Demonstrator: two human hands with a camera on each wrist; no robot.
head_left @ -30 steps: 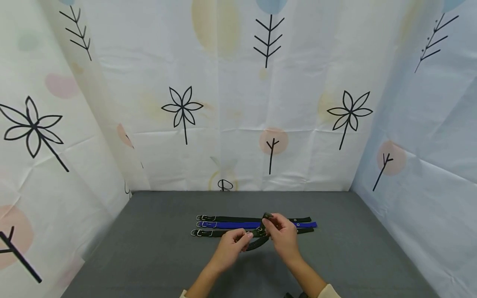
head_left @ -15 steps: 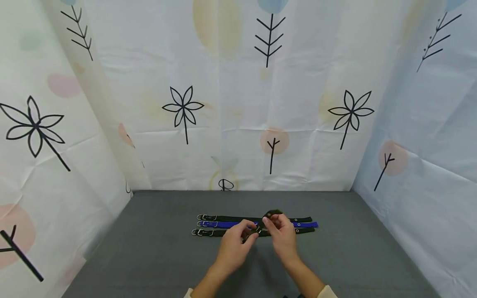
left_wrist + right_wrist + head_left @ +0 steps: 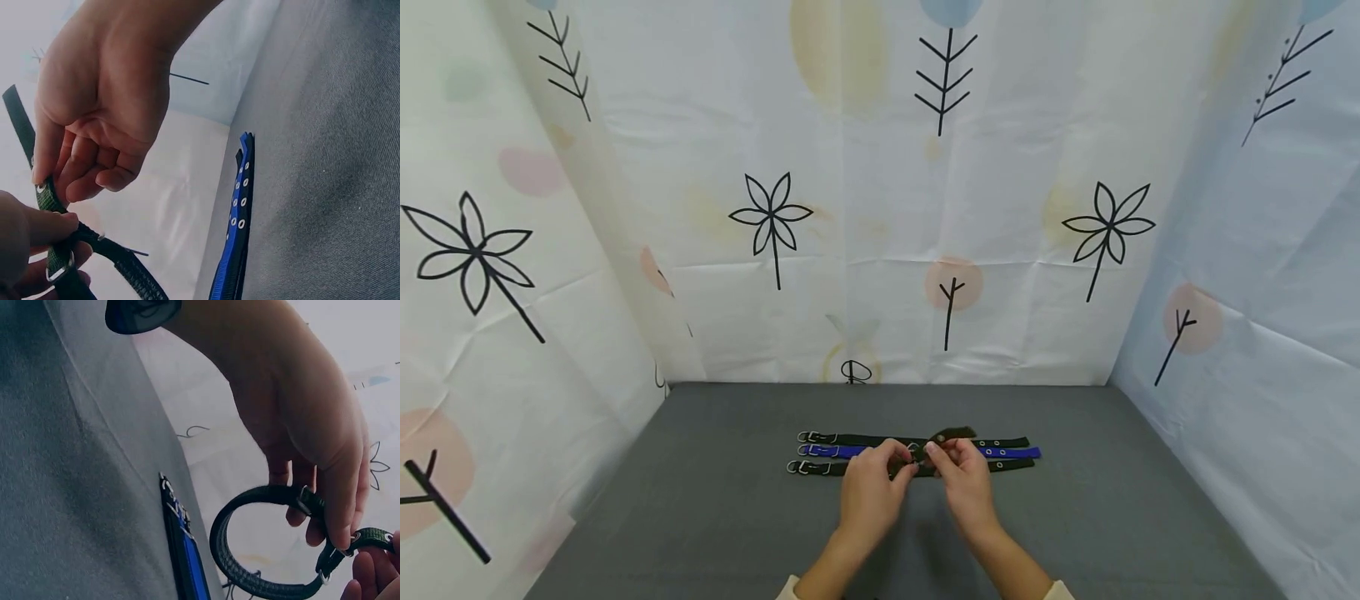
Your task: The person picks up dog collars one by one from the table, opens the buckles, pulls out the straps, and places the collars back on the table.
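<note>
Both hands hold a dark collar, bent into a loop in the right wrist view, with a metal buckle and eyelets. My left hand (image 3: 868, 492) pinches the collar (image 3: 228, 540) at its buckle. Eyelets show in the tail (image 3: 957, 432), which my right hand (image 3: 968, 492) pinches between thumb and fingers, its tip pointing right past them. Behind the hands, a black collar (image 3: 868, 439), a blue collar (image 3: 831, 451) and another black collar (image 3: 1017, 464) lie side by side, buckles and rings to the left, eyelets to the right. The hands hide their middles.
A grey cloth-covered table (image 3: 722, 533) spreads under the hands. White curtains (image 3: 880, 208) printed with plants and pale spots stand behind it and on both sides. A dark band (image 3: 142, 314) sits round the left wrist.
More of the collar's tail now sticks out to the right above my right fingers. My left hand has shifted up and its fingers cover the buckle area. The flat collars have stayed put.
</note>
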